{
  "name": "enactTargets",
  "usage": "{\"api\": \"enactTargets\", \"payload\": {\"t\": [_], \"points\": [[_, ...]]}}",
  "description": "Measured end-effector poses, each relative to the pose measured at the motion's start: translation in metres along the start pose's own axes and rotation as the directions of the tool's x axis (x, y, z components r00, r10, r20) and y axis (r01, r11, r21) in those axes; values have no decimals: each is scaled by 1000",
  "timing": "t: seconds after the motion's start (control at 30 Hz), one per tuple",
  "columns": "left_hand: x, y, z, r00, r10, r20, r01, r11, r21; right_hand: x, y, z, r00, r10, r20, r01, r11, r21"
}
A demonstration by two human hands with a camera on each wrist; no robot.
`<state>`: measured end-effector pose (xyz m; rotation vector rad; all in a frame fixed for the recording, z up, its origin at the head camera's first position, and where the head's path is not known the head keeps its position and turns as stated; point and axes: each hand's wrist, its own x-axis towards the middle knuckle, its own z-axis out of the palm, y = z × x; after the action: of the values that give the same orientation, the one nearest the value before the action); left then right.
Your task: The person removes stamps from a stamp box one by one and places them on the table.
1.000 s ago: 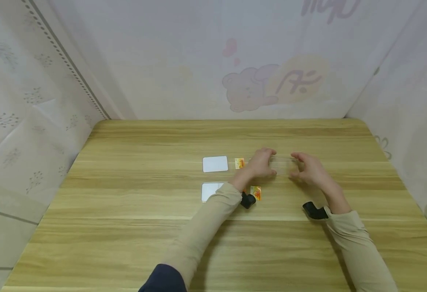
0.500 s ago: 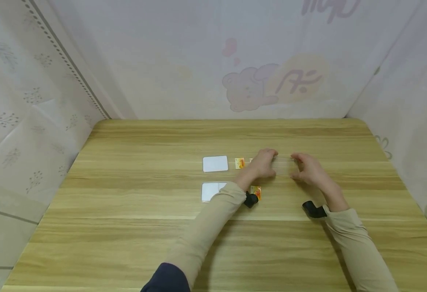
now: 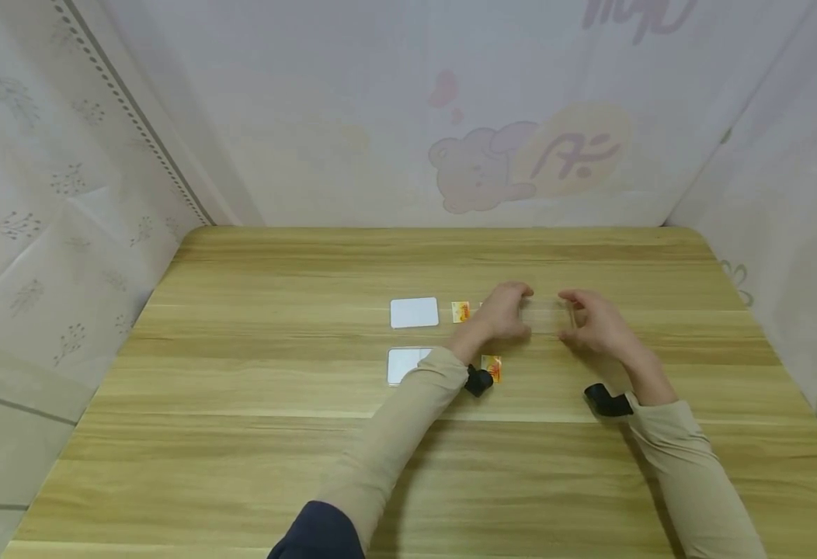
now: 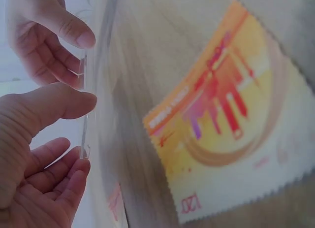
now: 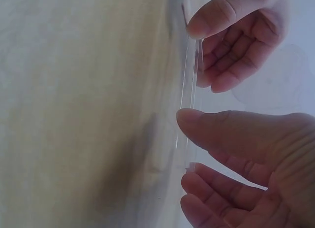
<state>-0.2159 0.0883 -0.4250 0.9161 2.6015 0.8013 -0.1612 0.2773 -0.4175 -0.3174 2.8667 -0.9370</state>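
Observation:
Between the two hands is a thin, clear plastic sleeve or case [image 3: 547,317], hard to make out against the wood. My left hand [image 3: 506,312] grips its left end, thumb on one edge and fingertips on the opposite one. At the other end, my right hand [image 3: 596,322] holds it the same way. In the right wrist view the clear piece [image 5: 188,90] appears edge-on, with thin layered edges. A postage stamp [image 4: 216,119] with orange and red print lies below the left hand. Another stamp [image 3: 460,312] is left of that hand, and part of one more is hidden behind it.
Two white rectangular cards [image 3: 414,312] lie left of the hands, the nearer one partly covered by the left sleeve. A stamp [image 3: 492,368] sits beside the left wrist's black camera [image 3: 478,380]. Patterned curtains enclose the wooden table [image 3: 241,334].
My left hand has shifted slightly right along the clear piece, towards my right hand. The head view has moved a little. Cards and stamps stay in place.

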Motion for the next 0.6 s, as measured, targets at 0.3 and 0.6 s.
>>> {"api": "enactTargets", "payload": {"t": [0.3, 0.6], "points": [[-3, -4, -7, 998, 47, -41, -49, 997, -53, -1, -4, -6, 999, -48, -24, 48, 999, 25], [-11, -11, -12, 993, 70, -94, -85, 982, -170, -4, -8, -9, 983, -148, -107, 156, 986, 65]]}}
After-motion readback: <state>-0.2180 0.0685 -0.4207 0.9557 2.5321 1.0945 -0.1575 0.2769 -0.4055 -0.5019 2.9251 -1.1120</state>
